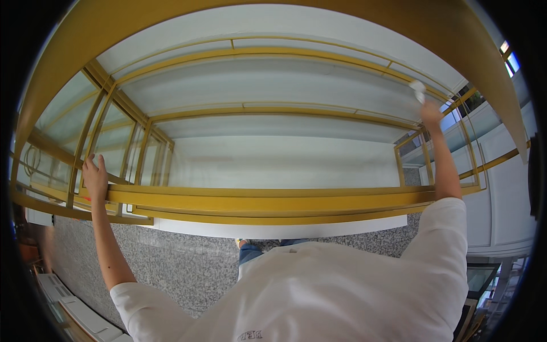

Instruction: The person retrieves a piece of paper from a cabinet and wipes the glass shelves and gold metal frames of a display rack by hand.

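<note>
A gold-coloured metal display shelf unit with glass panels stands before me, its front rail point(273, 199) running across my view. My left hand point(95, 177) is up against the frame at the left end, thumb apart from the fingers; whether it grips the metal cannot be told. On the far right, my right hand point(431, 113) is raised over the shelf, blurred. It holds a white wad point(418, 90), apparently cloth or paper, close to the gold rail of an upper shelf point(273, 52). A second gold rail point(277, 111) lies lower, with a pale panel point(277, 162) below.
A broad gold band point(273, 5) arches over the unit at the top. Glass side panels point(113, 132) stand at the left. White panelled cabinets point(491, 205) are on the right. Below lies a speckled grey floor point(171, 256), with a white appliance point(85, 314) at lower left.
</note>
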Available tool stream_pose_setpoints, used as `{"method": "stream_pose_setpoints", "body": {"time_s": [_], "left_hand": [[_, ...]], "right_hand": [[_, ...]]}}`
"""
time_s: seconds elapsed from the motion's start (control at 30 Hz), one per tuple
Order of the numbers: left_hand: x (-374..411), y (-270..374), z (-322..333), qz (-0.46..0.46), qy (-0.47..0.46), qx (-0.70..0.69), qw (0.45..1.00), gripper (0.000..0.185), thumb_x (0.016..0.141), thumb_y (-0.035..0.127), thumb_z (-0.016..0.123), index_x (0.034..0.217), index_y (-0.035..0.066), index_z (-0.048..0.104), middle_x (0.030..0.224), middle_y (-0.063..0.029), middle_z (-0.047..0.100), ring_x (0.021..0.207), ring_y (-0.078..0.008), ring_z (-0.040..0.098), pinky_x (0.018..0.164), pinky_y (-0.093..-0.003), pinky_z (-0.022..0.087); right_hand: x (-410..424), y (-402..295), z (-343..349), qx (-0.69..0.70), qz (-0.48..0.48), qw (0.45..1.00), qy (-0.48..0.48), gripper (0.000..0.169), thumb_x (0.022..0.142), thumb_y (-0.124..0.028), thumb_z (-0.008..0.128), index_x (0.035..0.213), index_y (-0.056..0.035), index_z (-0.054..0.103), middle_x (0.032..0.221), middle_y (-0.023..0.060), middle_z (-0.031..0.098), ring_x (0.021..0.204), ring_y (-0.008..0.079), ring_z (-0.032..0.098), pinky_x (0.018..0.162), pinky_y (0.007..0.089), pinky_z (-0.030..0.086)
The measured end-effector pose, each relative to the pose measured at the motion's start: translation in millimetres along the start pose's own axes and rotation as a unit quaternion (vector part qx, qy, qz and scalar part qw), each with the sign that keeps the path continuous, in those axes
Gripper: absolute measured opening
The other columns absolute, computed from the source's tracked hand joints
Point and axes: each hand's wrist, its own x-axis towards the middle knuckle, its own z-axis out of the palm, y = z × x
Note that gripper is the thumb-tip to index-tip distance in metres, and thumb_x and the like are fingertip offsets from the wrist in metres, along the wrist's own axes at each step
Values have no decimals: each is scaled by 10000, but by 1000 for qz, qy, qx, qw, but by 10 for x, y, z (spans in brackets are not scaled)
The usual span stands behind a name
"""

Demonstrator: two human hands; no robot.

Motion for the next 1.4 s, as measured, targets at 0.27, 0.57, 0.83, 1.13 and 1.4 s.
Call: {"method": "stream_pose_setpoints", "body": {"time_s": [0.27, 0.57, 0.83, 1.13, 1.4], "left_hand": [[-36, -28, -50, -33, -12, 12, 999, 485, 950, 448, 427, 1257, 80, 500, 1268, -195, 494, 1192, -384, 440, 983, -464, 355], [-187, 34, -279, -62, 16, 24, 998, 497, 952, 501, 363, 1255, 140, 522, 1270, -159, 511, 1213, -357, 432, 1002, -469, 324], [-184, 343, -383, -34, 88, -118, 989, 483, 950, 431, 388, 1202, 54, 555, 1204, -217, 540, 1148, -374, 479, 976, -455, 347], [-162, 357, -534, -70, 103, -274, 954, 539, 963, 421, 315, 1194, -4, 553, 1208, -229, 548, 1142, -396, 474, 974, -464, 339], [-162, 135, -288, -24, 123, -180, 976, 596, 962, 486, 301, 1208, 7, 558, 1174, -234, 573, 1115, -398, 501, 954, -489, 345]], "right_hand": [[-681, 656, 11, 373, 293, 855, -209, 429, 763, -150, 531, 1175, -59, 610, 1059, 180, 625, 1022, 377, 567, 888, 432, 453], [1278, -1135, -1066, 420, 260, 827, -268, 348, 775, -38, 490, 1100, 3, 608, 1028, 246, 616, 1019, 416, 569, 917, 456, 441], [3563, -3561, -3147, 502, 85, 823, -252, 417, 717, -55, 487, 1120, 13, 569, 1142, 239, 574, 1131, 392, 508, 1002, 452, 384], [4851, -5419, -6597, 747, 15, 652, -127, 196, 728, -8, 558, 894, 30, 655, 970, 244, 629, 948, 372, 609, 836, 442, 487], [3882, -4257, -5820, 734, -46, 655, -174, 436, 801, -7, 491, 1229, -66, 552, 1334, 132, 493, 1250, 319, 439, 1027, 419, 376]]}}
